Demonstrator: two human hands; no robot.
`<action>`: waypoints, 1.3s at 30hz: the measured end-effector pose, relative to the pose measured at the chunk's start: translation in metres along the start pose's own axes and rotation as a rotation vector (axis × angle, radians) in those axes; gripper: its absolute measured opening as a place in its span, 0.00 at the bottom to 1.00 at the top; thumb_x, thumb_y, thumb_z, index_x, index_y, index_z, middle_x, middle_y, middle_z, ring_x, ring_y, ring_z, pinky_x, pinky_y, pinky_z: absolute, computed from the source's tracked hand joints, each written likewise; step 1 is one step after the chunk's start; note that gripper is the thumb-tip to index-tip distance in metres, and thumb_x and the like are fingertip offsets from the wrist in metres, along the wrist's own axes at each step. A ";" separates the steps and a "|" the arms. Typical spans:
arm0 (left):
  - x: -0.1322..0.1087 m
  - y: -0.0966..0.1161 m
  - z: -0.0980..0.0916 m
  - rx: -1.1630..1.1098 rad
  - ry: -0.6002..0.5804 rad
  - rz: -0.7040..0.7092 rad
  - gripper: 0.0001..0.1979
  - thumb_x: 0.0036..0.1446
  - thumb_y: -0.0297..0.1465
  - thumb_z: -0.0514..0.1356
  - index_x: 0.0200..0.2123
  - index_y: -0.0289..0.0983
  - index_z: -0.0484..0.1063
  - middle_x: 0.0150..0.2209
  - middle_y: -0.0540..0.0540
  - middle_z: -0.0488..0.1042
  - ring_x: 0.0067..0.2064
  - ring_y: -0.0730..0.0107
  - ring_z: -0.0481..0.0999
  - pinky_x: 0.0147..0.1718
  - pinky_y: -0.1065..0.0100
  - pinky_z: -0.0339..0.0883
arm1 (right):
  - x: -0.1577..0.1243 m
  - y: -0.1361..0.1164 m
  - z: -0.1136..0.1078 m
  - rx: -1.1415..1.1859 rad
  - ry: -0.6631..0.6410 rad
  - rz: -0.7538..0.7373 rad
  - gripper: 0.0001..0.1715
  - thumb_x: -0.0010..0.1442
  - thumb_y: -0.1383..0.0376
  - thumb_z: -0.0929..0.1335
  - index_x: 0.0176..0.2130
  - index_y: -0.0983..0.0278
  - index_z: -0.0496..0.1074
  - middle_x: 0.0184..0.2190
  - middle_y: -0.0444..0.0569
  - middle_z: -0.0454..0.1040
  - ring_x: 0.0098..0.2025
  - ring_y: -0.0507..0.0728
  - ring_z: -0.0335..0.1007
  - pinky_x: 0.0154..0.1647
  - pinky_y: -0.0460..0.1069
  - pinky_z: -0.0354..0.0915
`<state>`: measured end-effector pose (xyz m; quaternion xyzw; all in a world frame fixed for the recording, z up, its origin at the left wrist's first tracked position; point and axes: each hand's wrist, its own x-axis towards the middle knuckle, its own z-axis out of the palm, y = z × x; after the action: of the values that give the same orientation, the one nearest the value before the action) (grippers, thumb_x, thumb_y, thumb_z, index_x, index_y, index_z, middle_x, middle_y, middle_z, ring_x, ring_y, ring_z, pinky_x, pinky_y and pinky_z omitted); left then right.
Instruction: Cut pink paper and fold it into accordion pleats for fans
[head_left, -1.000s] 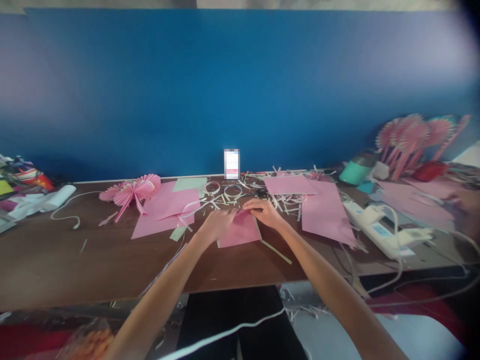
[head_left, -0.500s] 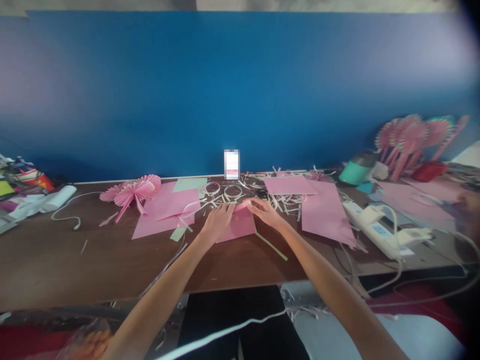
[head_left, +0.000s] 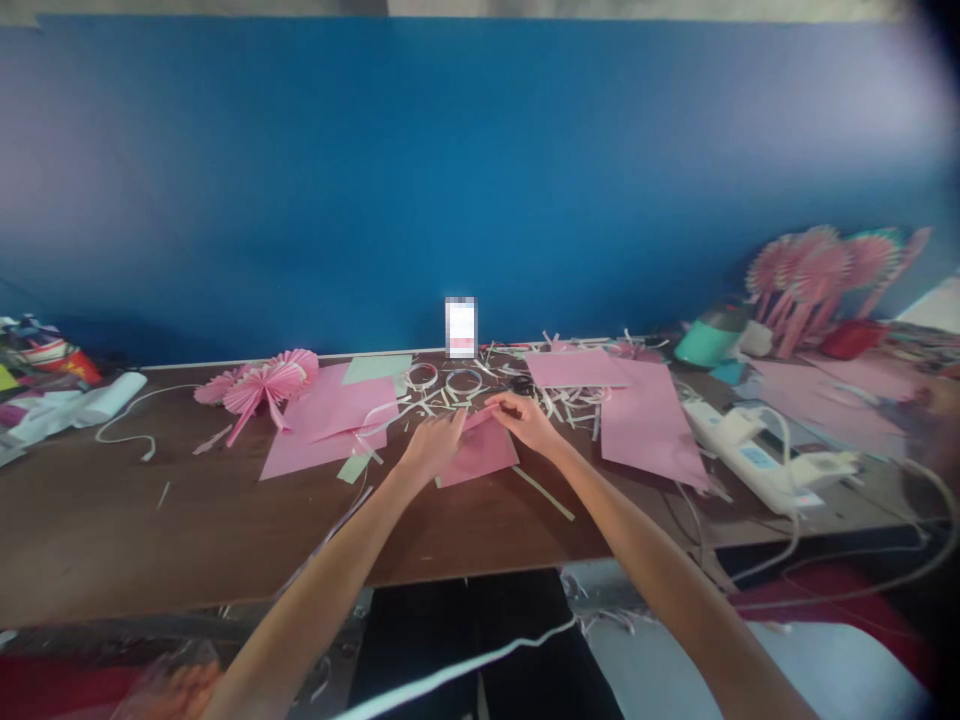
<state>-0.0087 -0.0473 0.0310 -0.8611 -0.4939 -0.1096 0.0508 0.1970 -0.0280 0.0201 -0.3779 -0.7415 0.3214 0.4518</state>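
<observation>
A sheet of pink paper (head_left: 480, 458) lies in front of me at the middle of the table, its far edge folded over in a narrow strip. My left hand (head_left: 435, 440) grips the left part of that fold, fingers pressed together on it. At the fold's right end, my right hand (head_left: 525, 420) pinches the paper between thumb and fingers. Just beyond the hands lie two rolls of tape (head_left: 465, 382) and white paper scraps. A pale paper strip (head_left: 544, 493) rests on the table right of the sheet.
Pink sheets (head_left: 652, 430) lie to the right, others (head_left: 300, 440) to the left beside pleated pink paper fans (head_left: 262, 390). A white power strip (head_left: 750, 455) with cables stands at right, near a green-and-black container (head_left: 709, 338) and more fans (head_left: 821, 265). A phone (head_left: 460, 328) leans against the blue wall.
My right hand has lifted slightly and its fingers are more bent at the fold. The sheet has turned a little and shifted right; my left hand has barely moved.
</observation>
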 end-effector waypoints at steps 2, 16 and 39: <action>0.000 0.000 -0.003 -0.004 -0.029 -0.013 0.17 0.63 0.41 0.45 0.48 0.38 0.61 0.40 0.41 0.73 0.40 0.60 0.74 0.37 0.65 0.64 | 0.000 0.000 -0.001 0.007 -0.005 0.001 0.17 0.60 0.57 0.63 0.44 0.64 0.71 0.34 0.49 0.75 0.35 0.55 0.69 0.34 0.47 0.63; 0.000 -0.001 -0.002 -0.099 -0.098 -0.057 0.16 0.65 0.38 0.40 0.47 0.40 0.62 0.37 0.43 0.75 0.36 0.58 0.76 0.34 0.66 0.62 | -0.001 -0.007 -0.002 -0.052 -0.038 0.004 0.15 0.60 0.57 0.64 0.40 0.63 0.72 0.35 0.48 0.75 0.35 0.54 0.70 0.34 0.47 0.63; -0.003 -0.003 -0.010 -0.189 -0.175 0.017 0.18 0.64 0.38 0.39 0.47 0.40 0.65 0.37 0.44 0.75 0.39 0.60 0.75 0.36 0.67 0.63 | 0.000 -0.004 0.000 -0.117 -0.061 -0.036 0.15 0.60 0.57 0.62 0.36 0.62 0.73 0.35 0.47 0.76 0.38 0.55 0.70 0.39 0.48 0.63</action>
<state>-0.0138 -0.0500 0.0398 -0.8725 -0.4766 -0.0795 -0.0730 0.1959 -0.0303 0.0233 -0.3801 -0.7792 0.2807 0.4118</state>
